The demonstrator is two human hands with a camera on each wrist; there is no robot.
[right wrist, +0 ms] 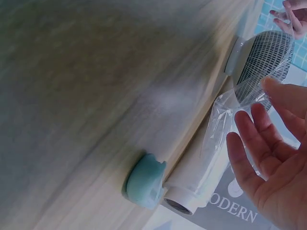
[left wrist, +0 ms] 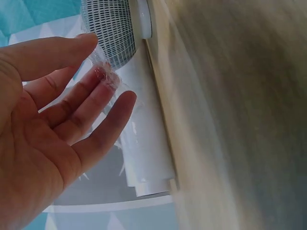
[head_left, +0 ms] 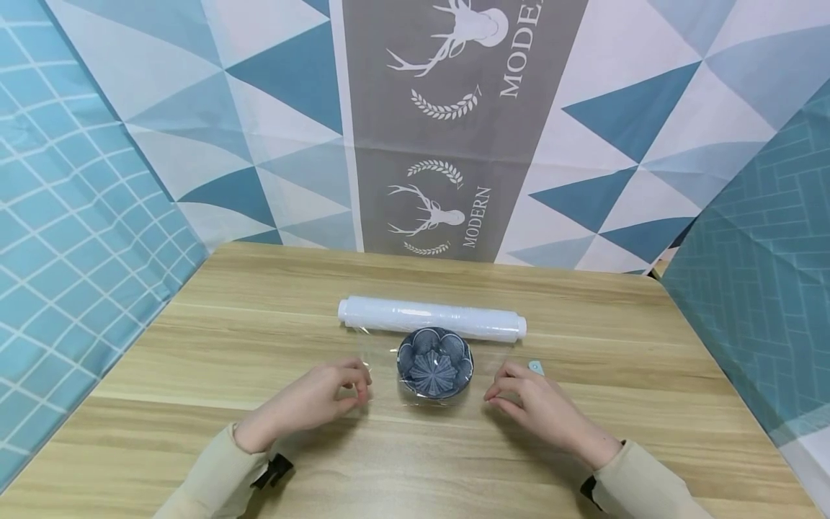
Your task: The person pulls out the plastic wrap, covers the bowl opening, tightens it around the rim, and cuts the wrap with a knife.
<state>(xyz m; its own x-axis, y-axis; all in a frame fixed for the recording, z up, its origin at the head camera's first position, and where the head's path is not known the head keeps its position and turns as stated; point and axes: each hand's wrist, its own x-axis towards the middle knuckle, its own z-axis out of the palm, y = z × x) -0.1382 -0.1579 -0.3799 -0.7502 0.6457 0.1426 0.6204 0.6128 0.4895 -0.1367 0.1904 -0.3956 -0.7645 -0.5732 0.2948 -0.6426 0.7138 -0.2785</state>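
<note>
A dark blue patterned bowl stands upright on the table between the hands. Clear cling film stretches over it from a white cling film roll lying just behind. At the bowl's left, my left hand pinches one corner of the film; the left wrist view shows bunched film at the fingertips. On the other side my right hand pinches the opposite corner between thumb and finger, and the film hangs in folds from there in the right wrist view. Neither hand touches the bowl.
Close behind the right hand, a small teal object lies on the wooden table; it looks rounded with a notch in the right wrist view. A patterned cloth backdrop rises behind the table, with blue tiled sheets at both sides.
</note>
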